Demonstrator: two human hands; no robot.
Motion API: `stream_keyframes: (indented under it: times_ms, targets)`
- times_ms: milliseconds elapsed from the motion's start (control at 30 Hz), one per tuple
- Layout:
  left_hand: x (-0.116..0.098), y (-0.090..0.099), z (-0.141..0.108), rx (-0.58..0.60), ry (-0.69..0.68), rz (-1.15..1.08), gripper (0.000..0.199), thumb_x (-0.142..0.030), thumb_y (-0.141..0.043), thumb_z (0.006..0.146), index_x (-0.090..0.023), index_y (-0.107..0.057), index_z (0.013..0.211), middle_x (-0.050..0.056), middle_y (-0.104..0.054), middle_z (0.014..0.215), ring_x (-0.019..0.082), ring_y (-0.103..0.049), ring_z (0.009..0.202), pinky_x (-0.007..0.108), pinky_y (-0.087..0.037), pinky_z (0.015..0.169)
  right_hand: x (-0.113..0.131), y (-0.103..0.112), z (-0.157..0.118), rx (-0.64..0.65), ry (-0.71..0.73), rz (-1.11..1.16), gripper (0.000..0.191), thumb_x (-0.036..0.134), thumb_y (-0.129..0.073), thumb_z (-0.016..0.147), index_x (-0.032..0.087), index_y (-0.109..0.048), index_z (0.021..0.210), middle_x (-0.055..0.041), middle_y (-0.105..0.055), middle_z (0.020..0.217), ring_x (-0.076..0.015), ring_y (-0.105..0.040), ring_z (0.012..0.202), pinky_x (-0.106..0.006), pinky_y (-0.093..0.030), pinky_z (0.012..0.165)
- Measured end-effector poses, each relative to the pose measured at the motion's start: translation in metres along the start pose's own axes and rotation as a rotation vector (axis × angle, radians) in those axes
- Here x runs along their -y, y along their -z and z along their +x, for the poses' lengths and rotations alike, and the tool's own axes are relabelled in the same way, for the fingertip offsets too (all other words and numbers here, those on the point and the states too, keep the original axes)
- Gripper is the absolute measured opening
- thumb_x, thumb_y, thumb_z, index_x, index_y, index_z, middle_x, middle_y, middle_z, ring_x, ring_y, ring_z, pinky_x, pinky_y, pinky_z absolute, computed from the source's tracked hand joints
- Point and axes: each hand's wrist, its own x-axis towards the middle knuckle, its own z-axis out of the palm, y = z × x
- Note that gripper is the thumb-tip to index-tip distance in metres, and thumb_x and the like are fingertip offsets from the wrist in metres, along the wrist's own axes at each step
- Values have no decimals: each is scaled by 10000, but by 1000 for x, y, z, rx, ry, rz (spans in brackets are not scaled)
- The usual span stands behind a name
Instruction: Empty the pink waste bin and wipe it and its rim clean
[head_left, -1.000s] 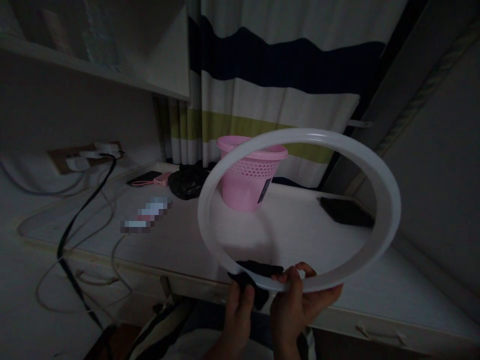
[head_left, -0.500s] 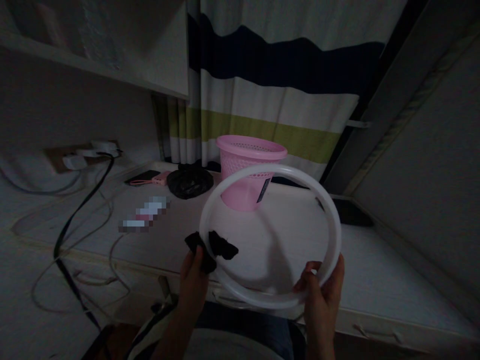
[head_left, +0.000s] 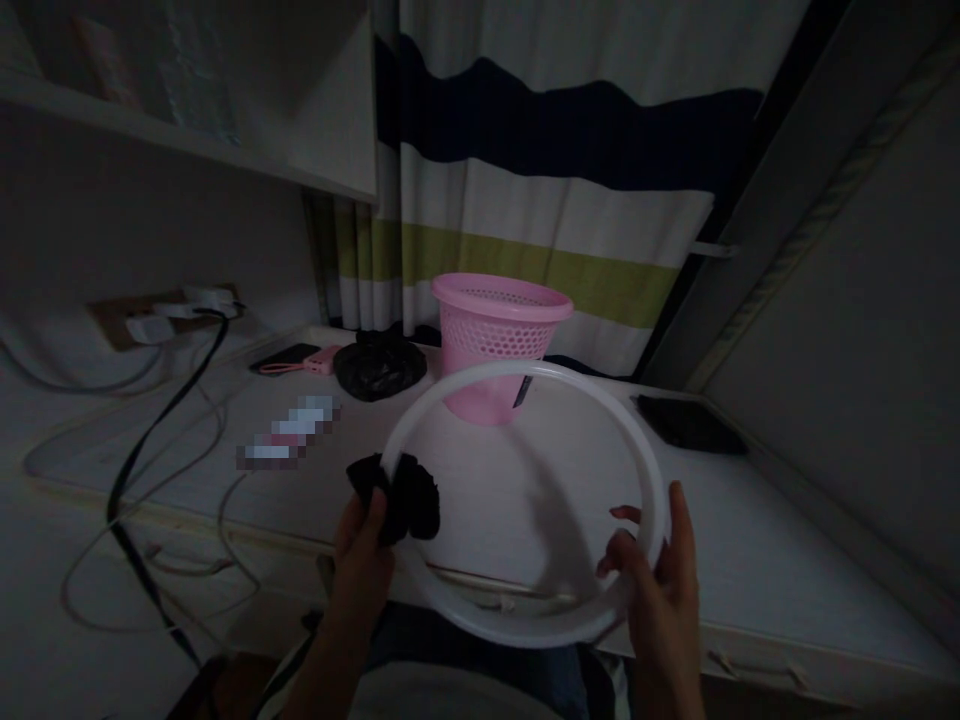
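A large white plastic ring (head_left: 564,372) is held up at a tilt over the desk's front edge. My left hand (head_left: 365,545) is closed on a black cloth (head_left: 420,498), which is folded around the ring's left side. My right hand (head_left: 660,580) grips the ring at its lower right, thumb inside the hoop and fingers around the outside. Behind the ring stands a pink plastic basket (head_left: 487,335) with a perforated upper wall. The ring's upper edge overlaps the lower part of the basket in view.
On the white desk (head_left: 750,530) lie a black plastic bag (head_left: 380,368), a pink power bank (head_left: 322,360) and a dark flat object (head_left: 688,424) at right. Cables (head_left: 139,450) hang at left from plugs (head_left: 180,308). A shelf (head_left: 300,160) juts out above. A striped curtain (head_left: 540,200) hangs behind.
The ring and both hands have moved slightly left and down. My right hand's fingers have loosened and spread a little. The cloth has shifted around the ring's left side.
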Motion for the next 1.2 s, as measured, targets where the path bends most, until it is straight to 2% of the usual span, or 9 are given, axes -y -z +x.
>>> stream_keyframes:
  times_ms: [100,200,300,367,467,633,900,1100,1200]
  targets:
    - [4,4,0,-53,-78,68,313,-266,-712,610,-210,-645,911,78,-650,928,299,-546,1060,391,-477,845,-10,-10,-7,-109,-14,221,607,306,-537,794,262,-308,1355,-70,-543,968,-143,-583,713,-323,-496,636]
    - [13,4,-7,-96,-138,132,421,-114,-712,511,-219,-633,911,64,-617,940,327,-488,1117,405,-433,906,-23,-28,-24,-32,-108,370,500,391,-481,828,235,-372,1291,-106,-562,1025,-204,-594,896,-404,-479,766]
    - [25,-3,-21,-108,-182,216,477,-72,-701,462,-222,-626,909,62,-596,960,347,-471,1116,442,-345,992,-28,-51,-46,89,-180,430,414,462,-385,863,244,-411,1213,-64,-609,864,-197,-609,806,-461,-472,782]
    - [30,-7,-29,-95,-175,255,478,-91,-717,455,-226,-621,903,66,-589,1000,352,-456,1131,452,-284,1036,-27,-62,-57,57,-204,518,335,438,-391,872,277,-410,1166,-19,-592,818,-174,-608,778,-453,-467,796]
    - [34,-9,-34,-73,-124,232,499,-124,-745,454,-241,-611,920,65,-578,1072,344,-450,1143,451,-285,1040,-21,-67,-61,47,-191,638,243,396,-420,874,291,-425,1094,45,-505,669,-121,-552,595,-367,-485,666]
    - [37,-4,-24,-53,-78,144,501,-105,-760,434,-259,-633,894,59,-605,1007,336,-495,1097,449,-368,983,-13,-60,-49,114,-106,577,189,369,-428,872,290,-402,1043,75,-453,579,-107,-496,483,-309,-455,548]
    - [37,21,5,-63,-168,296,529,-55,-717,435,-214,-666,936,73,-624,977,336,-545,1015,468,-358,988,-15,-29,-30,198,-139,472,217,370,-457,852,256,-391,1025,94,-440,513,-88,-441,373,-253,-429,434]
    - [15,13,9,-58,18,94,299,-265,-775,511,-199,-683,787,79,-676,871,288,-600,956,371,-500,817,-11,2,-17,229,-250,326,263,394,-495,831,245,-413,1032,108,-401,474,-63,-367,322,-201,-364,360]
    - [11,6,6,-23,69,50,333,-414,-720,610,-176,-681,840,81,-690,834,255,-643,837,328,-534,681,-11,12,-8,271,-270,188,295,431,-509,818,230,-433,1019,118,-349,426,-63,-323,284,-194,-332,313]
